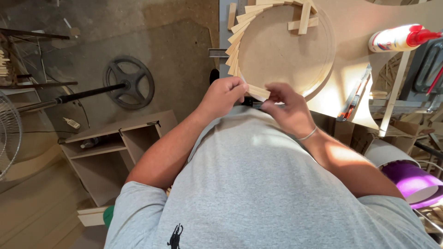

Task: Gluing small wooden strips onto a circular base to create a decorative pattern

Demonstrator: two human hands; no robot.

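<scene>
My left hand point(224, 96) and my right hand point(288, 108) meet at the near edge of the workbench, both pinching one small pale wooden stick point(258, 91). Just beyond it lies a round wooden disc point(288, 55) with a raised rim. Several like sticks point(235, 44) are fanned along the disc's left and top edge, overlapping each other. Two more sticks point(303, 20) lie crossed on the disc near its top. A thin bracelet sits on my right wrist.
A white glue bottle point(399, 38) with a red cap lies at the right of the bench point(355, 18), and a utility knife point(353, 97) lies near its edge. On the floor at left stand a small open cabinet point(115, 147), a black wheel point(129, 82) and a fan point(9, 133). A purple bucket point(413, 180) is at the right.
</scene>
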